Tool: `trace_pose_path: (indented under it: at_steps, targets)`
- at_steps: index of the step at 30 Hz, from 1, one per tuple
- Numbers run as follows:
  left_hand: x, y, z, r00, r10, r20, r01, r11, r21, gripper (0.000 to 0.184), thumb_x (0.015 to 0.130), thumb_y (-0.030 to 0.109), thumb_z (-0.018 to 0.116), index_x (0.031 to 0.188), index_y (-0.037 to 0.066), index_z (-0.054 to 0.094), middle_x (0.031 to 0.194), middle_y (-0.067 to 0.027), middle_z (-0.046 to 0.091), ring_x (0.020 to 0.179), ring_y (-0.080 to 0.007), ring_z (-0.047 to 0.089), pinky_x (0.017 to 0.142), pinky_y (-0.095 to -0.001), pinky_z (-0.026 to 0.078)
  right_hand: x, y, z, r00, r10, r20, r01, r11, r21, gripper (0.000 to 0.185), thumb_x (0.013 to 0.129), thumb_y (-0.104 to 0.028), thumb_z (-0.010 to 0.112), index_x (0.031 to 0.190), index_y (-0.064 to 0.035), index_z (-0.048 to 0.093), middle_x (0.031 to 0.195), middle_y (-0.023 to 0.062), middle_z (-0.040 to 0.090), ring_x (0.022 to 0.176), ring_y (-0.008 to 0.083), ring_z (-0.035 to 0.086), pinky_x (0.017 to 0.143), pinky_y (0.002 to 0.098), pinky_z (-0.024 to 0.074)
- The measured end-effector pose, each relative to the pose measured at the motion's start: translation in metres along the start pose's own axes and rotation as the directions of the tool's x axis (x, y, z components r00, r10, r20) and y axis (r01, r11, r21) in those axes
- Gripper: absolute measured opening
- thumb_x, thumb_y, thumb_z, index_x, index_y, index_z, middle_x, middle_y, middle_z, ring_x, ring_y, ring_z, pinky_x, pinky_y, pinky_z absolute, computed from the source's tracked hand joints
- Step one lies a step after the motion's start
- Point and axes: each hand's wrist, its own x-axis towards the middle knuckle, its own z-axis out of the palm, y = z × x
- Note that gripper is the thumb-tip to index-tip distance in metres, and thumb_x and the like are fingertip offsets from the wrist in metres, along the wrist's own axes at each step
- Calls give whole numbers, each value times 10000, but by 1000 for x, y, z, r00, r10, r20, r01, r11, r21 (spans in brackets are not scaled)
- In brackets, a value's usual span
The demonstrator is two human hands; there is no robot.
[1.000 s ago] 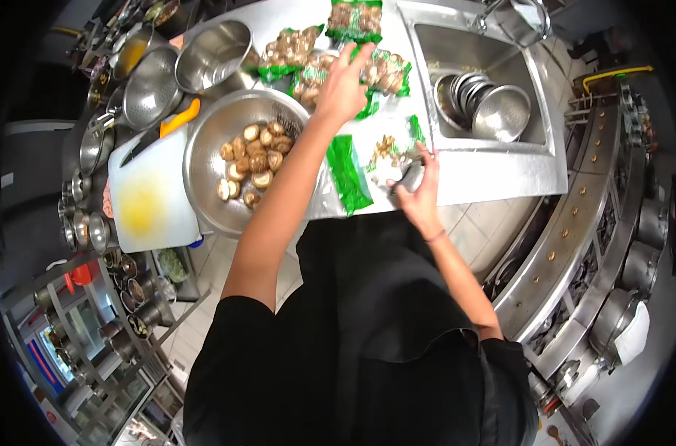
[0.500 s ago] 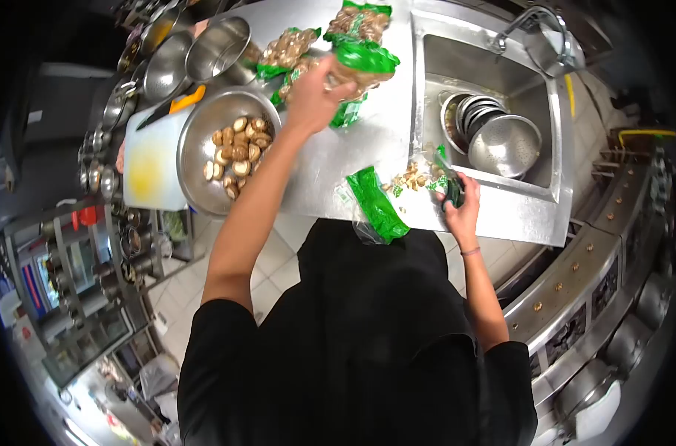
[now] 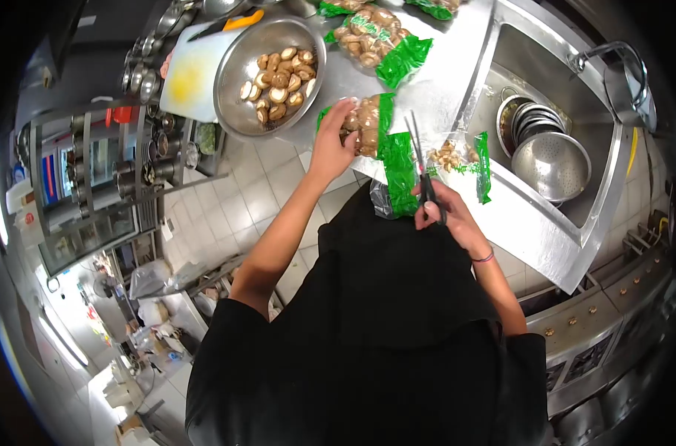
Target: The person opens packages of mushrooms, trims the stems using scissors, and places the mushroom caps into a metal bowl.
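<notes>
My left hand (image 3: 333, 146) grips the left side of a green-and-clear bag of mushrooms (image 3: 368, 125) near the counter's front edge. In my right hand (image 3: 451, 210) is a pair of scissors (image 3: 425, 183) with dark handles, its blades pointing away from me, a little right of the bag. Just left of the scissors lies an emptied green wrapper (image 3: 400, 175), partly over the edge. Loose mushroom stems (image 3: 445, 157) lie on a clear and green wrapper beyond my right hand. A steel bowl (image 3: 230, 82) of mushrooms (image 3: 281, 77) stands to the left.
More bagged mushrooms (image 3: 369, 37) lie farther back. Left of the bowl is a white cutting board (image 3: 197, 78) with an orange-handled knife (image 3: 243, 20). At right, the sink (image 3: 527, 56) holds a colander (image 3: 552, 165) and stacked metal bowls under a faucet (image 3: 613, 49).
My left hand has brought a bag of mushrooms from the back pile to the front edge. My right hand has raised the scissors and moved toward the bag. The view has shifted.
</notes>
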Motion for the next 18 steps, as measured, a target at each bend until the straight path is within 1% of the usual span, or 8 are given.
trace_pose_path:
  at_steps: [2, 4, 8, 9, 11, 13, 15, 18]
  targets:
    - [-8, -7, -1, 997, -78, -30, 76, 995, -59, 530, 730, -75, 636, 1240, 37, 547, 1371, -150, 497, 1278, -344, 467, 1063, -387, 376, 9, -3, 13, 998, 33, 52, -31, 999, -44, 436, 912, -433, 616, 1141, -69, 544, 750, 36, 615, 707, 122, 601, 645, 242, 444]
    - [-4, -18, -2, 997, 53, 61, -49, 997, -63, 483, 722, -47, 669, 1189, 56, 597, 1385, -120, 493, 1223, -330, 507, 1041, -378, 399, 22, -5, 25, 988, 75, 133, -73, 997, -26, 451, 916, -461, 596, 1135, -70, 546, 750, 40, 615, 711, 122, 602, 648, 248, 446]
    - [8, -31, 1, 996, 62, 60, -63, 998, 8, 336, 731, 82, 736, 1054, 76, 645, 1205, -98, 562, 1019, -297, 574, 892, -388, 463, 32, -14, 38, 982, 184, 33, -181, 980, -80, 452, 913, -463, 600, 1097, -52, 560, 739, 47, 614, 697, 124, 602, 644, 247, 444]
    - [10, -33, 3, 995, 102, 12, -102, 995, 16, 275, 758, 109, 721, 1016, 81, 632, 1087, -104, 572, 926, -308, 604, 793, -399, 490, 32, -15, 40, 983, 184, 23, -181, 979, -96, 452, 913, -463, 600, 1097, -52, 560, 739, 47, 614, 697, 124, 602, 644, 247, 444]
    - [11, -42, 9, 990, 138, 0, -138, 990, -17, 255, 768, 97, 704, 1011, 88, 623, 1064, -86, 572, 895, -313, 605, 764, -404, 497, 30, -14, 45, 999, 46, 3, -44, 979, -200, 410, 918, -415, 615, 1087, -45, 567, 727, 45, 617, 672, 120, 595, 643, 244, 446]
    - [12, -48, 10, 973, 230, -31, -231, 972, -49, 184, 815, 102, 646, 994, 101, 601, 994, -42, 584, 787, -323, 623, 672, -423, 508, 30, -16, 55, 999, 36, -40, -43, 979, -200, 385, 919, -384, 622, 1090, -44, 566, 725, 42, 618, 661, 116, 589, 642, 242, 443]
    - [14, -53, 10, 968, 251, -3, -251, 964, -85, 170, 813, 89, 635, 979, 105, 600, 977, -38, 584, 758, -326, 622, 656, -426, 510, 32, -14, 69, 993, 36, -115, -55, 984, -169, 334, 928, -317, 624, 1090, -31, 563, 711, 34, 613, 657, 99, 577, 639, 232, 431]
    - [20, -62, 13, 956, 293, -3, -291, 950, -115, 158, 808, 57, 625, 960, 99, 617, 959, -38, 599, 718, -322, 630, 614, -414, 510, 38, -6, 98, 988, 34, -153, -61, 983, -176, 362, 916, -333, 638, 1090, -25, 561, 707, 33, 609, 670, 94, 573, 648, 229, 429]
